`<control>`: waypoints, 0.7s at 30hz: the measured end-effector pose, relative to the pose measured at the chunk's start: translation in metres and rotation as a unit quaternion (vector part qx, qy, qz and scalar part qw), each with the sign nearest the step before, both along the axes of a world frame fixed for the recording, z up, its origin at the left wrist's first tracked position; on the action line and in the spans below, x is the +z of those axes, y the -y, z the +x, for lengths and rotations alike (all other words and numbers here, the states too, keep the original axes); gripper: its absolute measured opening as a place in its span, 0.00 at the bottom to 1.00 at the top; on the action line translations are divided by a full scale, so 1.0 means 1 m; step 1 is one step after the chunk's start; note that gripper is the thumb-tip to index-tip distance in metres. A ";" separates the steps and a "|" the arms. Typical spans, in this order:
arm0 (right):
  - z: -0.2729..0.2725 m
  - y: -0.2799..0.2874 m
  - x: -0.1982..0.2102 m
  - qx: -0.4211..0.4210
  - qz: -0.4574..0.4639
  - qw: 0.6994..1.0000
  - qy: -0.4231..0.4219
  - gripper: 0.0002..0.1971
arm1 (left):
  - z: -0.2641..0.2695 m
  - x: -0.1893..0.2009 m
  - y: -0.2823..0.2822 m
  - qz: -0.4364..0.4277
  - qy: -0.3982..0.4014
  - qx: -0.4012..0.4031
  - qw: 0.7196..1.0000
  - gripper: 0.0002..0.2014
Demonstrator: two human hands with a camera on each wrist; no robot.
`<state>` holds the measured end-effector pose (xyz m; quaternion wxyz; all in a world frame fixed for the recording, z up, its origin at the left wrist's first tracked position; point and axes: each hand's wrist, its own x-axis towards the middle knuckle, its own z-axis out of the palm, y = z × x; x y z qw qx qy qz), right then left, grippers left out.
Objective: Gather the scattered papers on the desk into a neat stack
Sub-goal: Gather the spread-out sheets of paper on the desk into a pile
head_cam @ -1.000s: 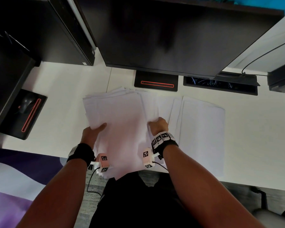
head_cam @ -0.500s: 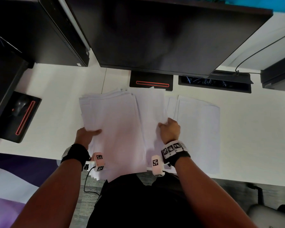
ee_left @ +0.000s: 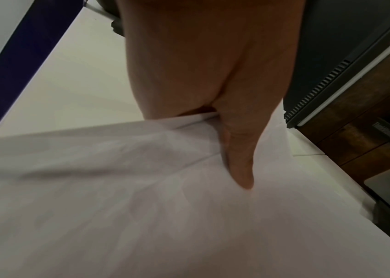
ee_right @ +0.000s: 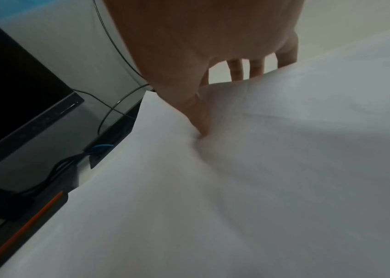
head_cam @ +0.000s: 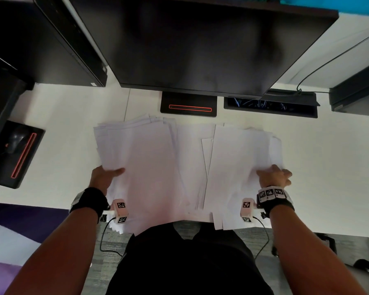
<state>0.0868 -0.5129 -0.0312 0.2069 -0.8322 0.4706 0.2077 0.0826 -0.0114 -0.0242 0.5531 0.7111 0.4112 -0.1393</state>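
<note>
— Item one, left hand (head_cam: 103, 177)?

— I log the thumb (ee_left: 239, 159) lying flat on top of the left paper pile (head_cam: 141, 171), the other fingers hidden under its left edge; the pile is pinched between them; its near end overhangs the white desk (head_cam: 68, 145).

— Item two, right hand (head_cam: 274, 177)?

— Thumb pressed into the top sheet, fingers (ee_right: 236, 69) curled under the right edge; it grips the right paper pile (head_cam: 239, 167); that pile lies just beside the left one, edges overlapping at the middle, sheets fanned and uneven.

— Surroundings?

— I note a black monitor (head_cam: 200, 45) behind the papers; its stand base (head_cam: 189, 104) with a red stripe; a cable tray (head_cam: 271, 106) to the right; a mouse (head_cam: 17, 139) on a second base at far left.
</note>
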 end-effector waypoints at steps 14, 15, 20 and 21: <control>-0.016 -0.011 0.022 0.028 0.002 0.971 0.238 0.27 | 0.002 -0.003 -0.002 -0.005 -0.002 -0.004 1.000 0.25; -0.017 -0.011 0.025 -0.002 0.024 0.968 0.251 0.33 | 0.002 -0.003 -0.002 -0.006 -0.002 -0.003 1.000 0.25; -0.014 0.003 0.024 -0.004 0.109 0.985 0.133 0.17 | 0.001 -0.002 -0.002 -0.011 -0.004 -0.004 1.000 0.24; -0.014 0.003 0.026 0.021 0.108 0.987 0.120 0.10 | 0.001 -0.002 -0.002 -0.012 -0.004 -0.005 1.000 0.24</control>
